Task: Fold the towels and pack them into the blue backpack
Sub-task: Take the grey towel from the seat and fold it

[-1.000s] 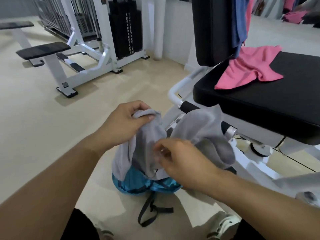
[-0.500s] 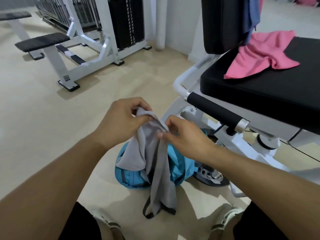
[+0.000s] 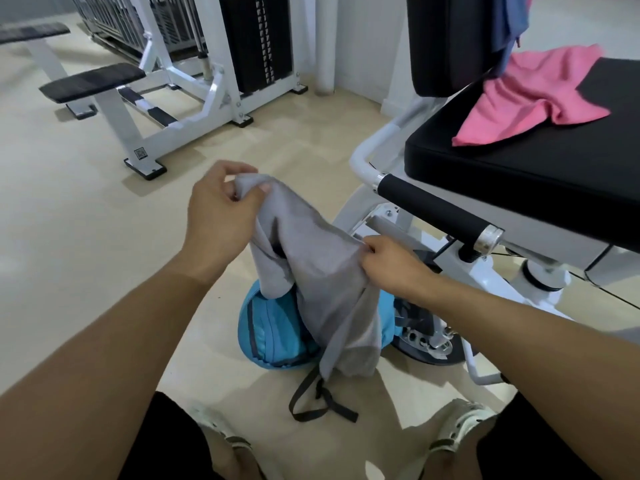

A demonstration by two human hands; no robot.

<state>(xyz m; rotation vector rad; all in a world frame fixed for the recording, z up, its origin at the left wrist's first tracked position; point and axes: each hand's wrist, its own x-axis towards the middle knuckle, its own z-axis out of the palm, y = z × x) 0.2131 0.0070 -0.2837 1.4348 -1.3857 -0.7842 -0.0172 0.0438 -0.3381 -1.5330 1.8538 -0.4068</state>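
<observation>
The grey towel (image 3: 311, 268) hangs in the air above the blue backpack (image 3: 277, 334) on the floor, pinched at its top edge by the left hand (image 3: 221, 216) and further along by the right hand (image 3: 391, 261). It looks light, limp and matte-woven, so holding corners should keep folds square. The pink towel (image 3: 533, 95) lies crumpled at the padded surface's (image 3: 519, 174) far edge.

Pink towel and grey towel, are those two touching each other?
Apart. The head view shows the pink towel on the black seat, the grey towel held over the floor.
</observation>
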